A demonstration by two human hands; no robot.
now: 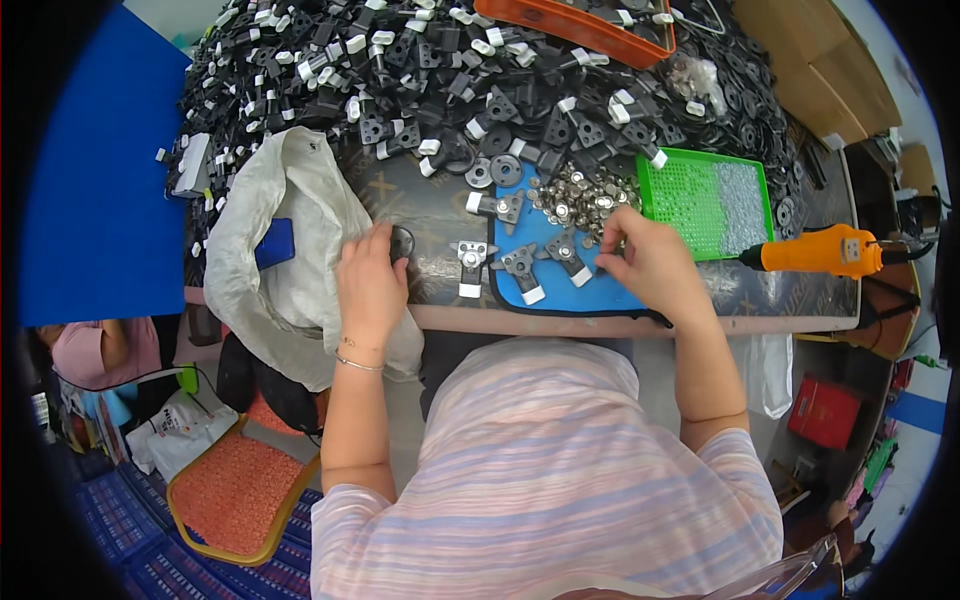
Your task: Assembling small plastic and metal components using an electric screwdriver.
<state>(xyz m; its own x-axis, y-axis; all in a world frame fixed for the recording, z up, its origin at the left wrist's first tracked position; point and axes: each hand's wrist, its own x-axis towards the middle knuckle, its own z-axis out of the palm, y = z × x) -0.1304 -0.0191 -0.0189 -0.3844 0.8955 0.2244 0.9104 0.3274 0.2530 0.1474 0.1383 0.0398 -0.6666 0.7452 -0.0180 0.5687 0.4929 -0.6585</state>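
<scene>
My left hand (370,285) is at the table's front edge beside a white cloth bag (330,190). Its thumb and fingers close round a black disc (402,243), partly hidden by them. My right hand (650,258) is curled in a pinch over a blue mat (600,298), just in front of a pile of small silvery metal pieces (590,197). Whatever sits in that pinch is too small to make out. Between my hands lie several black brackets with white ends, one of them a bracket (471,268) off the mat and another a bracket (520,270) on it.
A big heap of black parts with white tips (330,80) covers the back. An orange tray (590,30) rests on the heap. To the right are a green tray (690,180) of small clear pieces, an orange electric screwdriver (820,252) and a cardboard box (830,75).
</scene>
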